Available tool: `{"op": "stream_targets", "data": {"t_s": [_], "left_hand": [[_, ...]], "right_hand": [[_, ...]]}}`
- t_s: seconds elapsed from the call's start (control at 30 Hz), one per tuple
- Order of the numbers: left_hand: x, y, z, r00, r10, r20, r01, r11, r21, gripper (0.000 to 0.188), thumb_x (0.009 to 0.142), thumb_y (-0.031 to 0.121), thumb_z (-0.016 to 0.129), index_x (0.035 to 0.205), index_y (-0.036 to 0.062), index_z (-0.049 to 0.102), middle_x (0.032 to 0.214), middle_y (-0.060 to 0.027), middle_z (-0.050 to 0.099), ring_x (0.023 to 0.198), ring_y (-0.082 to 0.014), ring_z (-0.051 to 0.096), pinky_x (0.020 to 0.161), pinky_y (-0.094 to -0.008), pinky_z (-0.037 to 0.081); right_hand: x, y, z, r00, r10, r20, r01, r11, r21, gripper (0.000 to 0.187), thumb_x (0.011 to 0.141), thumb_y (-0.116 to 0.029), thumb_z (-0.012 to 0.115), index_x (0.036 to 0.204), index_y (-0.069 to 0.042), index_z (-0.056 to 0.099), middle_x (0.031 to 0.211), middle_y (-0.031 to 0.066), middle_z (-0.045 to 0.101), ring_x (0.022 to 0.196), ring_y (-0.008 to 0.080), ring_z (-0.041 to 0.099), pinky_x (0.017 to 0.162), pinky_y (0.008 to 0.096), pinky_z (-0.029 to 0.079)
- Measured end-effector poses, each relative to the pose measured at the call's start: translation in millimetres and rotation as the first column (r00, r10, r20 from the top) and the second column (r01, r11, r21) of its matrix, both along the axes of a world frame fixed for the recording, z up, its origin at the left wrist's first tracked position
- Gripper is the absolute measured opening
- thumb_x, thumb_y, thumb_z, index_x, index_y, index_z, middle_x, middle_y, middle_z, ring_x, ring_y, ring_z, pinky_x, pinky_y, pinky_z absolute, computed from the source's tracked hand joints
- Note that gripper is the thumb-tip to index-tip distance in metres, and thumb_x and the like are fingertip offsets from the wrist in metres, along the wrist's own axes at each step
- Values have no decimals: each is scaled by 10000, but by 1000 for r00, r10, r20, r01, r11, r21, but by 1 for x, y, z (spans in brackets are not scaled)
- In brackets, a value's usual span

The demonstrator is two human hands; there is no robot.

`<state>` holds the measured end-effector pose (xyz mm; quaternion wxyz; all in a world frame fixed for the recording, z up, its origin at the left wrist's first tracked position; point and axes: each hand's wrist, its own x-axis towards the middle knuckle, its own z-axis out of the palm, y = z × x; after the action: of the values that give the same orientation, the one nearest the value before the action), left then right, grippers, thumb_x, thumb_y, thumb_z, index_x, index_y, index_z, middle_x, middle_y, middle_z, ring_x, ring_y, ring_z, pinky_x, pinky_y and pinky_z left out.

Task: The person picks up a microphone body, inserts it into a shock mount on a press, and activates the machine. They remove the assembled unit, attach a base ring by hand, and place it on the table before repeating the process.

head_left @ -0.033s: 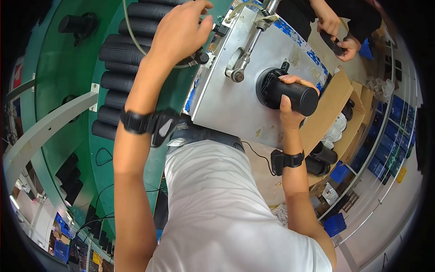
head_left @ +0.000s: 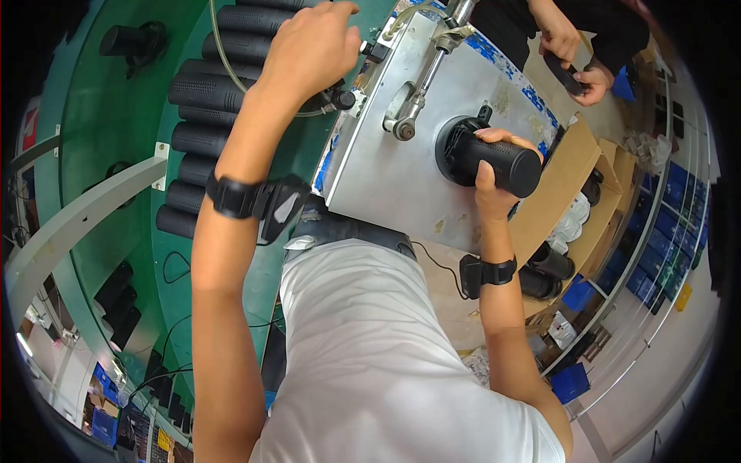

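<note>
My right hand [head_left: 502,174] is wrapped round a black perforated cylinder [head_left: 519,171], thumb on the near side and fingers over the far side. The cylinder lies tilted towards the right, its left end at a round black base [head_left: 455,150] on the metal plate [head_left: 370,177]. My left hand [head_left: 315,50] is raised over the plate's left edge, close to a black fitting [head_left: 375,51] and a black knob [head_left: 343,99]. Its thumb and forefinger stand apart, and nothing shows between them; the other fingers are partly hidden.
A pneumatic rod [head_left: 423,89] crosses the plate. Several black cylinders [head_left: 202,89] lie in a row on the green surface [head_left: 262,162], with a clear hose [head_left: 224,58] above. An open cardboard box [head_left: 567,189] stands right. Another person's hands [head_left: 575,65] hold a black part.
My left hand has shifted slightly to the left, its forearm turning a little. My right hand keeps its hold on the cylinder almost unmoved.
</note>
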<state>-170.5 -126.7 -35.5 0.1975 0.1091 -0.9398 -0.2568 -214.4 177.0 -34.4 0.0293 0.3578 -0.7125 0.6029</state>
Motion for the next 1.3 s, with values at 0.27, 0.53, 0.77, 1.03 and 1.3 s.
{"op": "stream_targets", "data": {"t_s": [0.27,0.53,0.77,1.03,1.3], "left_hand": [[-17,9,-32,941,11,340,66,974,-214,296,764,151,534,985,35,693,1012,-175,675,935,-367,635,849,-470,466],[-16,-5,-28,931,54,360,-105,987,124,362,785,170,499,1096,62,650,973,-218,679,964,-393,632,882,-472,467],[60,44,99,969,-11,-245,137,853,503,443,761,104,680,1188,45,576,1144,-124,641,1082,-292,589,957,-394,434],[93,118,109,896,-268,-355,437,683,585,1076,599,83,843,1480,32,228,1463,-216,338,1310,-357,414,1077,-407,350],[110,115,110,906,-201,-372,421,504,754,1075,627,60,831,1488,21,189,1435,-189,367,1271,-285,459,1060,-395,373]], "right_hand": [[1,-3,-3,999,-53,-12,52,998,-25,494,789,-127,689,1178,-38,397,957,182,590,904,300,599,869,464,501],[7,-4,12,995,-72,65,70,997,39,473,760,-89,697,1145,-12,433,988,176,617,949,271,609,895,422,486],[4,-21,178,970,-243,-23,226,930,-291,529,876,-439,555,1095,34,466,917,188,616,857,281,615,833,436,530],[49,-71,188,953,29,300,64,953,-295,556,898,-395,616,1205,33,437,969,189,612,889,237,625,807,339,520],[51,-70,179,941,158,300,-69,956,-286,508,883,-250,613,1248,57,438,1065,180,608,961,198,615,831,328,517]]}}
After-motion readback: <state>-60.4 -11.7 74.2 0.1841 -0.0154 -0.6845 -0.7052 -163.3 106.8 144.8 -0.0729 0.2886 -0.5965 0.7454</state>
